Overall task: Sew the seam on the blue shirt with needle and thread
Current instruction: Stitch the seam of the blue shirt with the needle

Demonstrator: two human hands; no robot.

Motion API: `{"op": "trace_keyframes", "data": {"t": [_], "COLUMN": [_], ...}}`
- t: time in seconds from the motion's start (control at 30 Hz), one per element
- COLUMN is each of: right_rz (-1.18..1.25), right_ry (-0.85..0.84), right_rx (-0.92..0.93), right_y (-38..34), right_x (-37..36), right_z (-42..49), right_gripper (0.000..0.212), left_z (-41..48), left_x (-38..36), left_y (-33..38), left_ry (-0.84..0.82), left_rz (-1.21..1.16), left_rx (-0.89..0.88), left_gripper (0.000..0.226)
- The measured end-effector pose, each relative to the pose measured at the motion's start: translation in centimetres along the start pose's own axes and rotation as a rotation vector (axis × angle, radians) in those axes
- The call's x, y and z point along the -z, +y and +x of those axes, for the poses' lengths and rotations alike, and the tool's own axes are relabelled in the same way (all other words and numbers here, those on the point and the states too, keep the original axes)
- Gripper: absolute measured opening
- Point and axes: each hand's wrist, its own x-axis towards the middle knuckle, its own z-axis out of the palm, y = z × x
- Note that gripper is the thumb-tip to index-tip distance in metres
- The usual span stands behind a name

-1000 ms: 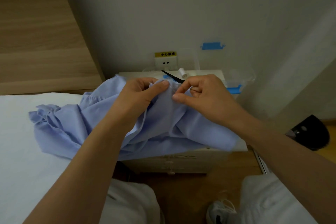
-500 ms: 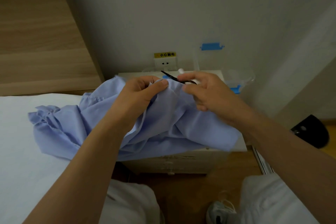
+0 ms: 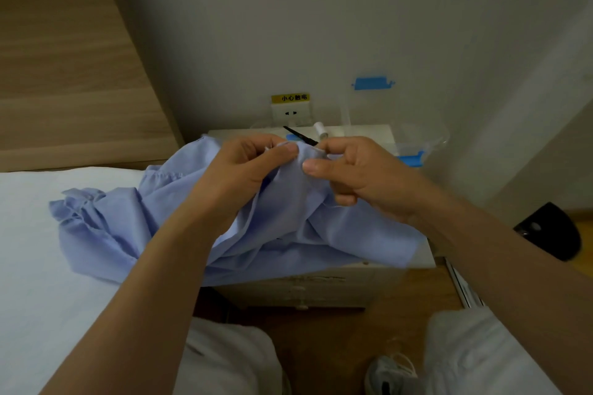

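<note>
Both hands meet above the nightstand (image 3: 321, 287) top, at a raised fold of the blue shirt (image 3: 288, 231). On the nightstand's bed side, the left hand (image 3: 244, 170) grips the fold, thumb flat along the ridge and fingers curled behind the cloth. Just beside that thumb, the right hand (image 3: 362, 176) pinches the same ridge, thumb in front and forefinger hooked over the back. The needle is too small to make out there. The rest of the shirt drapes over the nightstand's front edge and onto the bed (image 3: 48, 266). Black scissors (image 3: 300, 135) and a white thread spool (image 3: 319, 129) lie at the nightstand's back.
</note>
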Motion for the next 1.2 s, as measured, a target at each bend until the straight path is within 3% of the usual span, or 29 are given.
{"op": "trace_keyframes", "data": {"t": [0.1,0.33,0.53,0.77,1.0,1.2], "right_rz": [-0.002,-0.094,-0.056,-0.056,-0.075,-0.047], "right_ry": [0.081,0.158,0.182,0.184,0.206,0.296], "right_rx": [0.019,0.071,0.079,0.095,0.098,0.113], "right_y": [0.2,0.0,-0.2,-0.4,-0.1,-0.5], "right_x": [0.4,1.1,1.4,1.3,1.3,1.0], "right_z": [0.2,0.2,-0.1,-0.1,-0.2,-0.1], "right_gripper": [0.051,0.048,0.019,0.021,0.018,0.010], "left_z": [0.0,-0.1,0.1,-0.2,0.0,0.3], "left_x": [0.2,0.2,1.5,1.2,0.6,0.4], "left_y": [0.0,-0.1,-0.1,0.1,-0.1,-0.3], "left_ry": [0.051,0.173,0.070,0.031,0.059,0.150], "left_rz": [-0.007,0.087,0.232,0.072,0.042,0.048], "left_rx": [0.011,-0.035,0.060,0.044,0.113,0.103], "left_gripper": [0.028,0.029,0.024,0.039,0.026,0.029]}}
